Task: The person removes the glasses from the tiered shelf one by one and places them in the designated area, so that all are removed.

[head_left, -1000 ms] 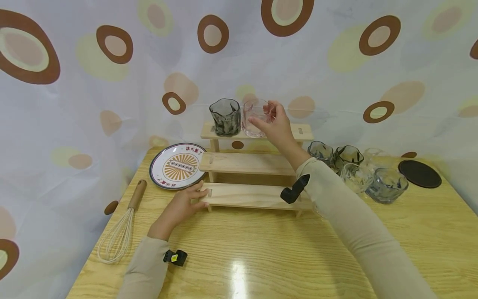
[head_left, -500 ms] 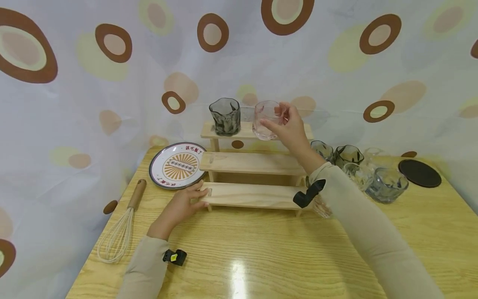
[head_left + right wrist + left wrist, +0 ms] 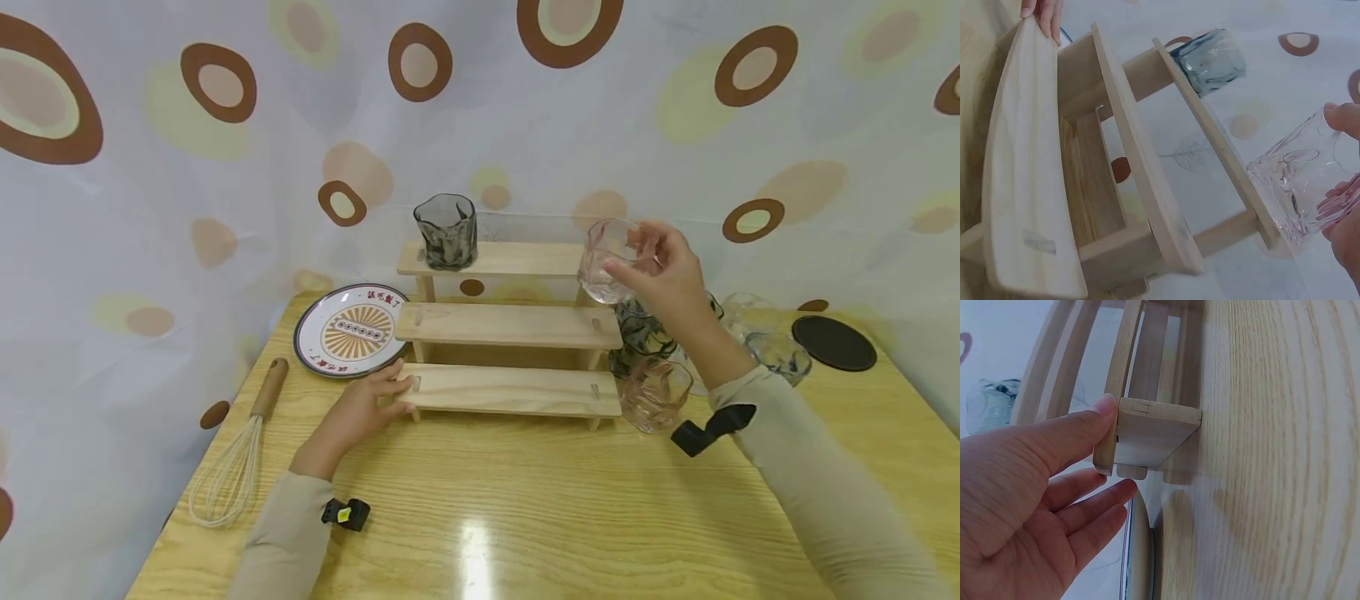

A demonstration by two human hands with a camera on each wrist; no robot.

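Clear glass point(image 3: 606, 268) pinched by right hand point(image 3: 667, 275); left hand point(image 3: 360, 408), fingers straight, touches wooden rack point(image 3: 510, 387).

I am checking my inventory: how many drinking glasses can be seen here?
6: a dark glass on the rack top shelf, a clear glass in the right hand, four more on the table right of it. The arm may hide others.
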